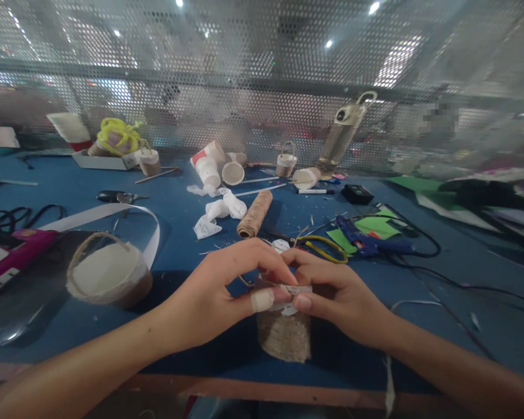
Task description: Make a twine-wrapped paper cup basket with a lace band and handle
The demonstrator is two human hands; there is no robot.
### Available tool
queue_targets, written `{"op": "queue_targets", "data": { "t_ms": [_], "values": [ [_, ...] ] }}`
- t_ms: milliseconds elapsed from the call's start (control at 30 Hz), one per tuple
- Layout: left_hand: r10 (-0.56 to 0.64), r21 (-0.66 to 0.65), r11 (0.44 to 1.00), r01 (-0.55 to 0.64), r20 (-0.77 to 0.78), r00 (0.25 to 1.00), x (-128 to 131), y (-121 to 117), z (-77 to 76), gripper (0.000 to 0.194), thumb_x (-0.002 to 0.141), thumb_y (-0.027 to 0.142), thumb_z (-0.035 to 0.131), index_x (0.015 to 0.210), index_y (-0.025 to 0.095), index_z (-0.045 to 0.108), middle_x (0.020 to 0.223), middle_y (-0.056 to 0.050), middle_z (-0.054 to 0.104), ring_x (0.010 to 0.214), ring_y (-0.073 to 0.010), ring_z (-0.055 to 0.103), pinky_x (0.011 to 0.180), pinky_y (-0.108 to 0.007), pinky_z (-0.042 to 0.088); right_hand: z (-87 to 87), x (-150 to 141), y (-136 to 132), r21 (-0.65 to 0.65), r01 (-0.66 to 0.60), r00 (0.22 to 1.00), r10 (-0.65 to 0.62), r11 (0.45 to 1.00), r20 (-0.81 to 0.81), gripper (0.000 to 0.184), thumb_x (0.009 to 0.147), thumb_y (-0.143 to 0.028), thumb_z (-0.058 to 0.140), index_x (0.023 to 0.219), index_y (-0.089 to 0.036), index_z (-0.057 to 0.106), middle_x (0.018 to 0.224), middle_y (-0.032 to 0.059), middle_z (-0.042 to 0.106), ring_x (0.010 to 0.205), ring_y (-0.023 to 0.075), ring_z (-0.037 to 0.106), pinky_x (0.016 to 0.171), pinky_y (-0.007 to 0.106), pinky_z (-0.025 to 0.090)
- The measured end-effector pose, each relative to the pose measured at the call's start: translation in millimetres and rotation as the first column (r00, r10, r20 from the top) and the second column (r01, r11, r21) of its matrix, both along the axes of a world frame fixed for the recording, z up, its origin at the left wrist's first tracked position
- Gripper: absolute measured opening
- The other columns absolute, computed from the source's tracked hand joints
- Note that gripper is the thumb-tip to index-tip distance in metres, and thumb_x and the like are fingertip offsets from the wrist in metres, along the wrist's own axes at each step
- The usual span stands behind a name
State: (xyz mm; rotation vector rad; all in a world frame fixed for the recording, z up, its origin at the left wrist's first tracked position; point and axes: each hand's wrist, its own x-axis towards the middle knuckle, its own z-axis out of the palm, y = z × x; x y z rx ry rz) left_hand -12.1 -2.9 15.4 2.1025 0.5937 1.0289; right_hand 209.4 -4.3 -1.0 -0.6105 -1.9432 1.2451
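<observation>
Just above the table's front edge is a small twine-wrapped cup (283,337) with a pale trim strip around its rim. My left hand (231,279) pinches the rim from the left, a bandage on its thumb. From the right, my right hand (340,285) grips the same rim, thumb and fingers close to the left thumb. The fingers cover most of the cup's upper part. Behind the hands lie yellow-handled scissors (327,247) and a roll of brown twine (255,214). To the left, a larger basket-like cup (109,273) with a twine handle sits tilted.
White crumpled cloth (220,209) lies mid-table. A blue glue gun (371,238) with a black cord rests at right, and a magenta power strip (17,256) at left. Paper cups (207,166), small baskets (285,163) and a bottle (340,137) stand along the perforated metal screen (227,87).
</observation>
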Motion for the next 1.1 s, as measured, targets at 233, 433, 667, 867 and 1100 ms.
{"op": "queue_targets", "data": {
  "t_ms": [233,433,667,867,1100],
  "values": [
    [0.071,-0.047,0.996,-0.076,-0.115,0.991,-1.6,-0.5,1.3,0.01,0.09,0.018,0.07,0.099,0.02,0.068,0.092,0.003,0.069,0.087,-0.0107,0.063,0.082,-0.021,0.047,-2.9,-1.4,3.5,-0.072,-0.02,1.0,0.021,0.997,0.017,0.016,0.092,-0.028,0.069,0.08,-0.018,0.07,0.106,0.0037,0.058,0.1,0.0149,0.057,0.089,0.027,0.045],
    [0.065,-0.179,0.981,-0.078,-0.076,0.995,-0.4,-0.2,2.5,0.009,0.085,0.017,0.074,0.093,0.021,0.07,0.088,0.004,0.068,0.082,-0.0101,0.062,0.078,-0.02,0.046,-2.6,-1.1,1.3,-0.061,-0.023,0.999,0.024,0.998,0.024,0.01,0.088,-0.023,0.073,0.08,-0.017,0.07,0.104,0.0033,0.056,0.1,0.0153,0.057,0.089,0.028,0.045],
    [-0.007,-0.4,0.916,0.03,0.058,0.998,4.0,-1.0,0.4,0.009,0.084,0.023,0.077,0.086,0.019,0.069,0.081,0.004,0.068,0.078,-0.0099,0.06,0.075,-0.02,0.047,0.4,-2.1,-0.7,-0.077,-0.045,0.999,0.043,0.996,-0.026,0.012,0.085,-0.017,0.074,0.077,-0.016,0.065,0.102,0.0029,0.056,0.095,0.0138,0.058,0.084,0.027,0.047],
    [0.037,-0.337,0.941,-0.023,0.033,0.999,1.1,-0.3,2.6,0.014,0.094,0.031,0.065,0.088,0.019,0.069,0.084,0.003,0.068,0.078,-0.01,0.06,0.073,-0.02,0.046,-0.2,-0.9,0.7,-0.172,-0.095,0.991,0.077,0.98,-0.113,0.014,0.087,-0.018,0.072,0.075,-0.017,0.065,0.102,0.0024,0.055,0.097,0.0137,0.056,0.083,0.027,0.046],
    [0.004,-0.246,0.969,-0.007,-0.011,1.0,-4.8,0.0,7.5,0.01,0.092,0.03,0.069,0.092,0.02,0.07,0.091,0.001,0.069,0.086,-0.0127,0.063,0.081,-0.022,0.048,2.0,3.3,2.1,-0.131,-0.094,0.987,0.075,0.987,-0.142,0.012,0.087,-0.021,0.074,0.076,-0.019,0.07,0.103,0.0033,0.058,0.099,0.0156,0.058,0.086,0.029,0.048]
  ]
}}
